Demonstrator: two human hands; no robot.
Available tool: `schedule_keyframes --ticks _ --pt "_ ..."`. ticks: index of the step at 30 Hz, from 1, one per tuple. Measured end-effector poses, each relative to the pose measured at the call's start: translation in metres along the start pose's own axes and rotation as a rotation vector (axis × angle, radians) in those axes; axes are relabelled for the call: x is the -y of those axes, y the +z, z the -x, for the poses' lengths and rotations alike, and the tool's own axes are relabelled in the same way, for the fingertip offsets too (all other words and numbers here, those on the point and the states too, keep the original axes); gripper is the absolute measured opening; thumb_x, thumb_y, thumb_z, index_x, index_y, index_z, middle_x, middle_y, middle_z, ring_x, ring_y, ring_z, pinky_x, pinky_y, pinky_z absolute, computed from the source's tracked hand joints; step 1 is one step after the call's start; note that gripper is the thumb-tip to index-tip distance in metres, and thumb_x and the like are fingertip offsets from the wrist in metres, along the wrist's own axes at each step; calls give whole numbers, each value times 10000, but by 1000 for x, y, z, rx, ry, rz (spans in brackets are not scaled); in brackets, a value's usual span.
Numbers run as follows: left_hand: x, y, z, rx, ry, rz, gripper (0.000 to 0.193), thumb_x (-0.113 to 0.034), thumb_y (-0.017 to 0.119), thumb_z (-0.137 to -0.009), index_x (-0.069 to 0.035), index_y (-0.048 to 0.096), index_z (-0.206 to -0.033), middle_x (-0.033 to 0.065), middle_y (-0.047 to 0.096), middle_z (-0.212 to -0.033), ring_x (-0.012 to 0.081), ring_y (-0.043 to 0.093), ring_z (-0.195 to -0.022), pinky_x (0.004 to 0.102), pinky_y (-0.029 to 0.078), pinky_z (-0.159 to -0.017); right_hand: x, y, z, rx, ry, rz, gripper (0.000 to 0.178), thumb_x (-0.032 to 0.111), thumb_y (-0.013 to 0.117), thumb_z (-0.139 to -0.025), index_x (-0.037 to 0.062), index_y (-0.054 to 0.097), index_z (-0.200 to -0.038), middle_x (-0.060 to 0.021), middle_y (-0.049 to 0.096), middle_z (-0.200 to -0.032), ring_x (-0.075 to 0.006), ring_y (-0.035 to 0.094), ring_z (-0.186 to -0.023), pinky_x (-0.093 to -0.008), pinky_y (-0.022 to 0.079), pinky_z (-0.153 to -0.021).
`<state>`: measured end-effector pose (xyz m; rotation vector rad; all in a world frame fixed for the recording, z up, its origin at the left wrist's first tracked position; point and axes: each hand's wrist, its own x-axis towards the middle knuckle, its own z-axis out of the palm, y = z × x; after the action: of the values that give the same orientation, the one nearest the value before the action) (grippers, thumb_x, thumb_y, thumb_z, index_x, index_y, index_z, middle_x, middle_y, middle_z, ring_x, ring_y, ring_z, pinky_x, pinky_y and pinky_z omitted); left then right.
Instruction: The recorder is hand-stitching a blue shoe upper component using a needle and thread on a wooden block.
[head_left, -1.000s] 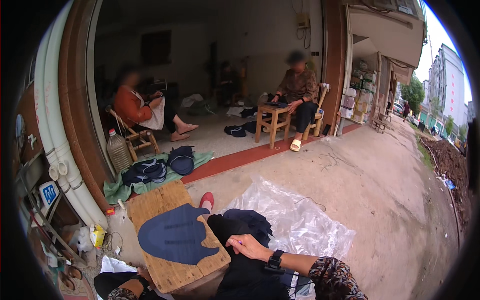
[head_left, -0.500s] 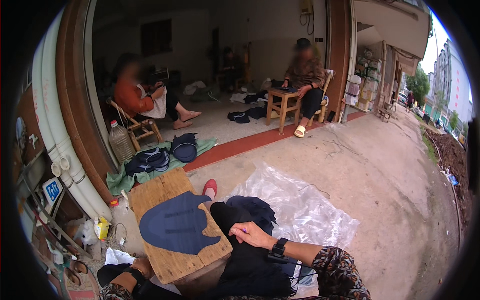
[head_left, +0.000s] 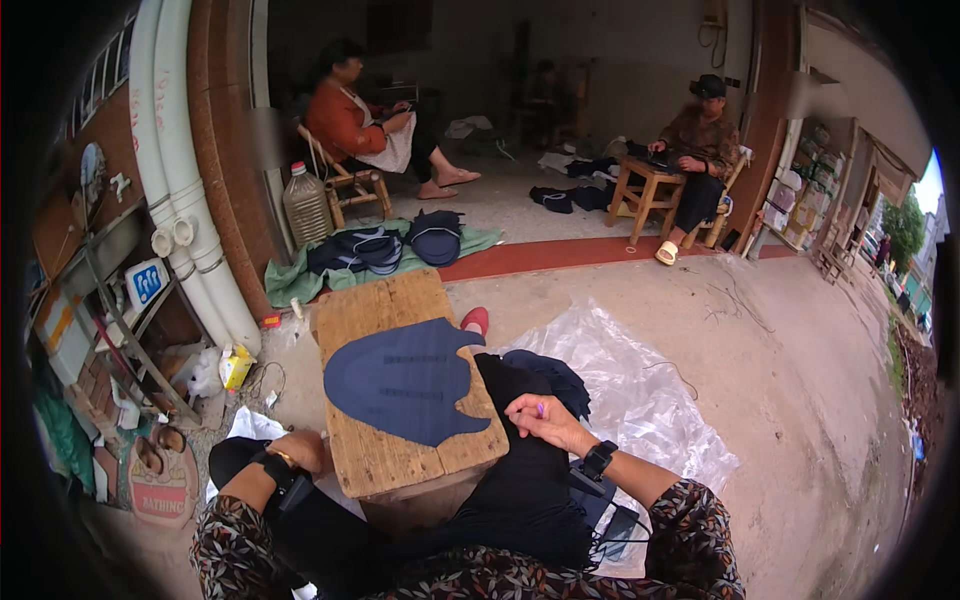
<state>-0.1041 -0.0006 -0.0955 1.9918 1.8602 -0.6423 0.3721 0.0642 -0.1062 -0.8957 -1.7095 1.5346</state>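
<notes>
Navy fabric, the cutout [head_left: 400,380], is lying flat on top of the stool [head_left: 380,465], with bare wood showing beyond and before it. Its long axis is running crosswise over the stool: the rounded end is facing the stool's left side, and the two prongs, with a notch between them, are pointing to the stool's right side. The right hand [head_left: 555,425] is hovering or resting above black cloth [head_left: 510,500] just right of the stool, so it is lying nearer the prongs than the left hand is. Its fingers are closing around a small purple thing [head_left: 541,408], whose kind I cannot tell. The left hand [head_left: 303,450] is sitting just beside the stool's near left edge; its fingertips are hidden, so I cannot tell whether it is gripping anything.

Faint darker bands are crossing the cutout, but no letters are showing there. Left of the stool, an oval mat [head_left: 163,480] is bearing pale lettering, a blue sign [head_left: 147,283] is showing white figures, and pale pipes [head_left: 165,130] are carrying red marks.
</notes>
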Motion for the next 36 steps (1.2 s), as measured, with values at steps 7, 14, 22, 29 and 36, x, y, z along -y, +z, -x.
schedule_keyframes --ticks 7,14,22,29,36 --pt "23 -38 77 -1028 -85 643 103 -74 695 -866 21 672 -898 180 687 -775 305 680 -710 396 544 -682 38 1 0 -275 140 82 153 194 675 -983 45 694 -955 31 637 -807 -41 571 -727 -204 442 -680" --pt "-65 -79 81 -1020 475 595 130 -106 713 -898 1 678 -962 146 683 -952 340 630 -921 415 459 -947 109 41 -16 -114 -187 503 109 108 673 -931 33 685 -1009 30 622 -772 -72 515 -635 -252 444 -594" --pt "-102 -69 65 -858 475 505 254 -175 834 -790 -36 703 -956 97 597 -1044 305 554 -1026 420 453 -957 127 23 -28 -21 111 302 282 254 499 -998 78 682 -1121 38 566 -895 -75 475 -766 -234 407 -688" --pt "-117 -63 61 -886 577 335 571 -314 753 -886 -74 588 -1376 129 426 -1551 363 364 -1438 484 303 -1131 107 7 -28 -98 105 206 470 454 405 -1091 61 661 -1111 47 517 -752 -41 410 -601 -204 324 -512" --pt "-125 -54 55 -713 481 105 684 -370 521 -1027 -106 259 -1601 112 148 -1698 348 101 -1565 614 156 -1178 116 7 -39 -98 163 -114 364 352 488 -1084 41 678 -1072 43 501 -748 -34 388 -578 -201 282 -472"
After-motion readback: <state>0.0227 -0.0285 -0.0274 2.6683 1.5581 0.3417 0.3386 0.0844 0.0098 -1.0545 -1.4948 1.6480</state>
